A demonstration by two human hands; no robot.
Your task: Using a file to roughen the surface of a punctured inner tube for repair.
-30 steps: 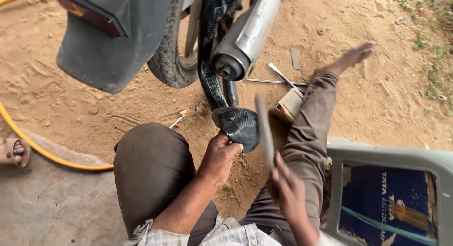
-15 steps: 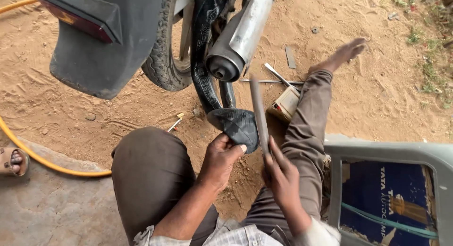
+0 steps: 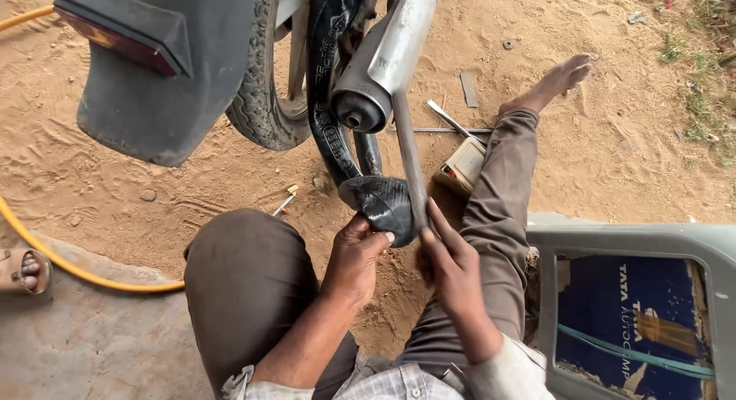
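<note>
The black rubber inner tube [image 3: 381, 207] hangs out of the motorcycle's rear tyre [image 3: 257, 101] and bends into a fold just below the chrome exhaust muffler [image 3: 379, 70]. The left hand [image 3: 354, 258] grips that fold from beneath — fingers curled shut around the rubber, thumb pressed on its lower edge. The right hand [image 3: 448, 266], just right of the fold, closes its fingers round the lower end of a long flat metal file [image 3: 409, 158], whose blade lies against the tube's right side and rises toward the muffler.

Right of the tube, a small cream-coloured box [image 3: 462, 164] sits on the sand against the person's outstretched leg, with 2 thin metal tools [image 3: 448, 124] just beyond it. Far left of the tube, a yellow hose [image 3: 73, 266] curves across the ground — near a sandalled foot [image 3: 23, 269].
</note>
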